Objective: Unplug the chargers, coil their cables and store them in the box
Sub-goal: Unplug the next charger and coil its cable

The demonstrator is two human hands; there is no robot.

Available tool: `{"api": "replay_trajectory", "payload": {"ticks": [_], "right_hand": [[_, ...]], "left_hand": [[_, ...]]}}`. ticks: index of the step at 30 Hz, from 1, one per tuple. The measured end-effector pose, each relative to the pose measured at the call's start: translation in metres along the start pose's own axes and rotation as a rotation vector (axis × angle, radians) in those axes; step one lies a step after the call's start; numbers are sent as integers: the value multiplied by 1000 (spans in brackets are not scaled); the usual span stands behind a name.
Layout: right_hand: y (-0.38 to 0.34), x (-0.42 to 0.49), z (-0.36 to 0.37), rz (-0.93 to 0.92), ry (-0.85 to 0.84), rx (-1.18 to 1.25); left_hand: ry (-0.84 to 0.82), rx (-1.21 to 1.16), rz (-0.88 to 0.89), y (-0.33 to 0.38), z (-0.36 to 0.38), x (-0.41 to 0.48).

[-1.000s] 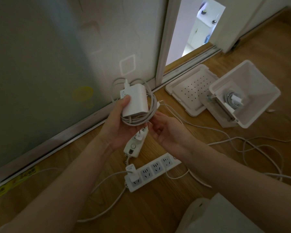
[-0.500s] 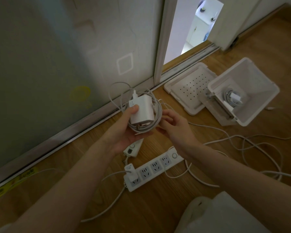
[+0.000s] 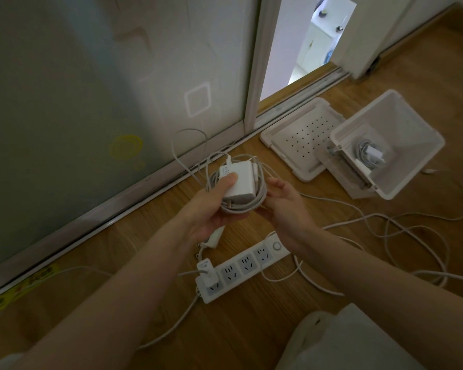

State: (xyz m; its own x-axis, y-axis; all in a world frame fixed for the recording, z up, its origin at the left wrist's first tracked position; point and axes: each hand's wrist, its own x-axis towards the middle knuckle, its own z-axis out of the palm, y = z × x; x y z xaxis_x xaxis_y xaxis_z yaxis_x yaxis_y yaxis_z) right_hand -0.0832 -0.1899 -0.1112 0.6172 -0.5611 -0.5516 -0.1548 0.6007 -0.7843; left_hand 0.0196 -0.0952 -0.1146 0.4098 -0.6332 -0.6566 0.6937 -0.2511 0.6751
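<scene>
Left hand [image 3: 211,209] gripping the charger [image 3: 239,182], right hand [image 3: 285,206] holding its coiled cable [image 3: 247,206], we want loops tight (no loose tail) before the box [image 3: 422,156] at two o'clock.

**Dim room, bright doorway**

A wooden floor [image 3: 238,335] meets a frosted glass panel [image 3: 64,102] along a metal track [image 3: 118,208]. A yellow sticker [image 3: 126,146] marks the glass. Right of a white frame [image 3: 257,62], an opening [image 3: 292,49] shows a brighter room.

Three chargers [image 3: 239,184] [image 3: 373,154] [image 3: 207,273], one power strip [image 3: 249,265], one box [image 3: 412,145], one lid [image 3: 300,134], two hands [image 3: 209,209] [image 3: 284,206].
</scene>
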Motion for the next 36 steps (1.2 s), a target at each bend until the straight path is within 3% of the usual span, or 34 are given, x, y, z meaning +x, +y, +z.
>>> {"api": "replay_trajectory", "payload": {"ticks": [3,5,10,17,22,27,30,36], "right_hand": [[-7,0,-5,14,-65,61],[-9,-3,-5,-15,-132,-33],[-4,4,-9,-185,-8,-460],[-9,11,-20,-640,36,-1105],[-17,11,-20,-687,48,-1428],[-34,6,-19,-634,-11,-1529],[-51,5,-22,-623,5,-1530],[-71,11,-48,-440,42,-1170]], "left_hand": [[-14,52,38,2,-1,0],[-15,102,54,5,-4,0],[-9,349,160,8,-9,0],[-51,537,229,18,-8,1],[-62,601,212,19,-9,4],[29,397,159,19,-10,7],[1,336,103,19,-8,6],[-182,366,209,17,1,-9]]}}
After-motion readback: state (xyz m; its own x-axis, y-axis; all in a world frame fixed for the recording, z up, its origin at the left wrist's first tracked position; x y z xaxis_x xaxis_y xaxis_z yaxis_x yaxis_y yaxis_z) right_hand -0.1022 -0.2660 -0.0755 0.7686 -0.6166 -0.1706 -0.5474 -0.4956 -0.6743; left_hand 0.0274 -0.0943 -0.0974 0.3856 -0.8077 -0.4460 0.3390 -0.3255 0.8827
